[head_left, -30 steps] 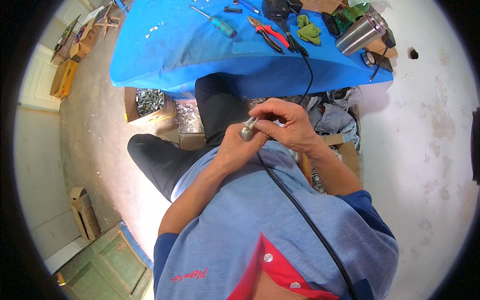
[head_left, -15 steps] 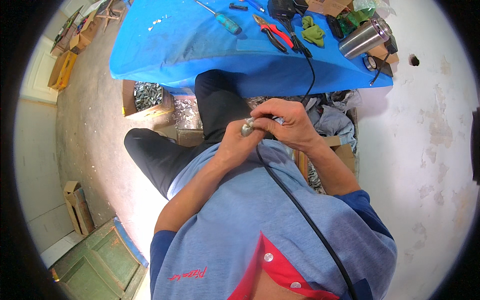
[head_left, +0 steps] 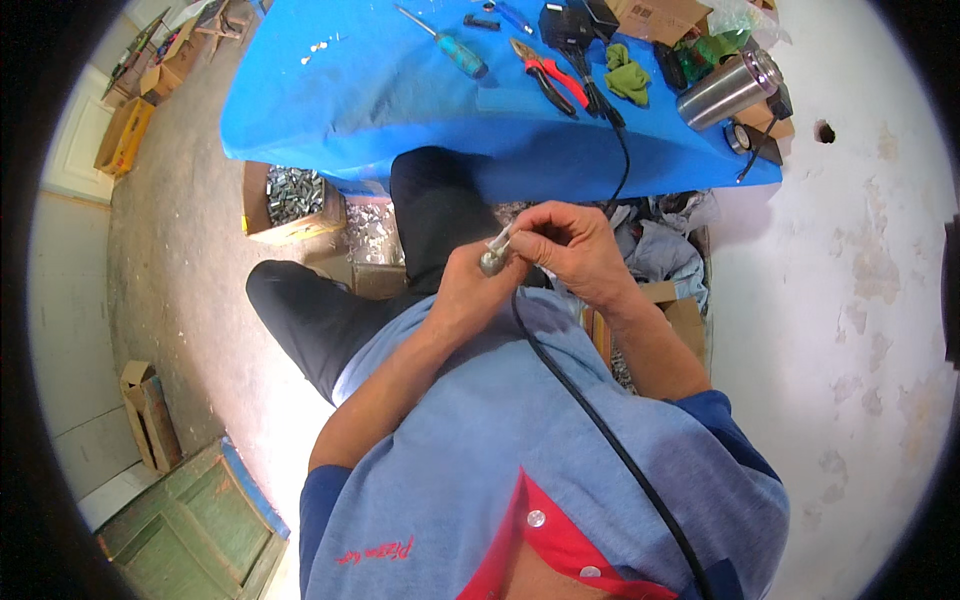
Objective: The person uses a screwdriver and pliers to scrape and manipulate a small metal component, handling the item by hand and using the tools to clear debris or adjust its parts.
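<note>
In the head view we look down on our two hands, brought together above the lap, just near of the blue-covered bench [head_left: 330, 90]. Our left hand [head_left: 462, 292] is curled shut around a small grey metal fitting [head_left: 491, 263], gripping it upright, apparently so its end faces the other hand. Our right hand [head_left: 570, 250] pinches a thin pale piece [head_left: 500, 238] between its fingertips, and that piece touches the top of the fitting; what exactly it is stays too small to tell. A black cable [head_left: 600, 440] runs from the hands down across the blue shirt, and another stretch of it climbs to the far bench edge. On the bench, well apart from the hands, lie a blue-handled screwdriver [head_left: 448, 45], red-handled pliers [head_left: 545, 72], a green cloth [head_left: 627, 78] and a steel flask [head_left: 728, 88] on its side at the right. On the floor to the left, a cardboard box [head_left: 290, 200] holds small metal parts, set near our knee where the hands could probably reach it.
</note>
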`<state>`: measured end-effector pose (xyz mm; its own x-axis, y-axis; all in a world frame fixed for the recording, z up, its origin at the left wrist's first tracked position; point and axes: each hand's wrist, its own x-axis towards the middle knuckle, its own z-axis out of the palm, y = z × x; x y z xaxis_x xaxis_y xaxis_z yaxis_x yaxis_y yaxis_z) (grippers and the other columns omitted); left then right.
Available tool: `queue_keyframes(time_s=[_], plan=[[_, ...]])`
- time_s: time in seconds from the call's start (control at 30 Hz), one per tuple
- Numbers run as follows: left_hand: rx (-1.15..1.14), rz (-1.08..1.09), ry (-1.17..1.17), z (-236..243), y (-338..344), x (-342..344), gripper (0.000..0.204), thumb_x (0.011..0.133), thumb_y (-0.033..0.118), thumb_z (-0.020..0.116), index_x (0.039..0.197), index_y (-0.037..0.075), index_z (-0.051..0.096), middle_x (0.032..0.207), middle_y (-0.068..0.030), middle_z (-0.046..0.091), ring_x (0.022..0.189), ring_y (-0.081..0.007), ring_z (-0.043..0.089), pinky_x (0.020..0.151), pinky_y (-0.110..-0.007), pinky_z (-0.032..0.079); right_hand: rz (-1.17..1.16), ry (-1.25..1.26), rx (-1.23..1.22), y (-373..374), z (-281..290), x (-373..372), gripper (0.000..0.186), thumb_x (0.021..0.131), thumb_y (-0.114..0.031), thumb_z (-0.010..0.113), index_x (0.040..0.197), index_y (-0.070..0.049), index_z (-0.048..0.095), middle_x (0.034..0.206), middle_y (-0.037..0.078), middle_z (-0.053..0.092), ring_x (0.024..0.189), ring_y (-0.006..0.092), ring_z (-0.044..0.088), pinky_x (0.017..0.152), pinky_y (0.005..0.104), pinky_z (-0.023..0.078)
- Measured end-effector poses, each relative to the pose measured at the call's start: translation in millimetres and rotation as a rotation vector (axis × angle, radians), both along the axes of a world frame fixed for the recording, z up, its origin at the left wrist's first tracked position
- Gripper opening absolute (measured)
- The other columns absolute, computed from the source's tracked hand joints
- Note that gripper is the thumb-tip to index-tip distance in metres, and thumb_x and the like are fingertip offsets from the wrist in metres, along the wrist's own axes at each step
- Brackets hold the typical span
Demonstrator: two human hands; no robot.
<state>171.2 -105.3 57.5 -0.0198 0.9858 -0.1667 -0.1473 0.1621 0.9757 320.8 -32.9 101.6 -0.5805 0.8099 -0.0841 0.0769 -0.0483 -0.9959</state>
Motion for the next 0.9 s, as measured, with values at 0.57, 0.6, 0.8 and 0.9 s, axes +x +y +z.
queue_keyframes(time_s=[0.57,0.6,0.8,0.9], plan=[[-0.086,0.213,-0.135,-16,1,-20,0.028,0.096,0.031,0.065,0.079,0.014,0.052,0.063,0.0085,0.045,0.053,-0.0008,0.037,0.046,-0.021,0.028,-0.301,-1.084,1.113,188,-45,-15,0.059,0.085,-0.044,0.069,0.126,-0.004,0.054,0.106,0.020,0.064,0.100,0.0394,0.059,0.086,0.0479,0.048],[-0.086,0.231,-0.145,-17,1,-24,0.028,0.096,0.031,0.065,0.079,0.014,0.052,0.063,0.0083,0.046,0.053,-0.0008,0.037,0.046,-0.021,0.028,-0.256,-1.135,1.082,190,-42,-21,0.059,0.085,-0.045,0.070,0.125,-0.004,0.055,0.105,0.021,0.064,0.100,0.0392,0.059,0.086,0.0483,0.048],[-0.072,0.346,-0.061,-24,-2,-30,0.036,0.096,0.027,0.062,0.067,0.008,0.051,0.061,0.0084,0.042,0.058,-0.0022,0.035,0.049,-0.025,0.028,-0.107,-1.247,0.878,216,-29,-38,0.055,0.077,-0.047,0.068,0.106,0.000,0.062,0.093,0.023,0.069,0.084,0.0423,0.066,0.075,0.0470,0.054],[-0.073,0.407,-0.071,-27,-4,-34,0.039,0.096,0.028,0.063,0.066,0.007,0.050,0.060,0.0077,0.043,0.057,-0.0025,0.035,0.049,-0.026,0.029,0.020,-1.233,0.483,207,2,-52,0.051,0.079,-0.043,0.065,0.100,0.004,0.062,0.081,0.019,0.066,0.072,0.0327,0.065,0.065,0.0418,0.051]])
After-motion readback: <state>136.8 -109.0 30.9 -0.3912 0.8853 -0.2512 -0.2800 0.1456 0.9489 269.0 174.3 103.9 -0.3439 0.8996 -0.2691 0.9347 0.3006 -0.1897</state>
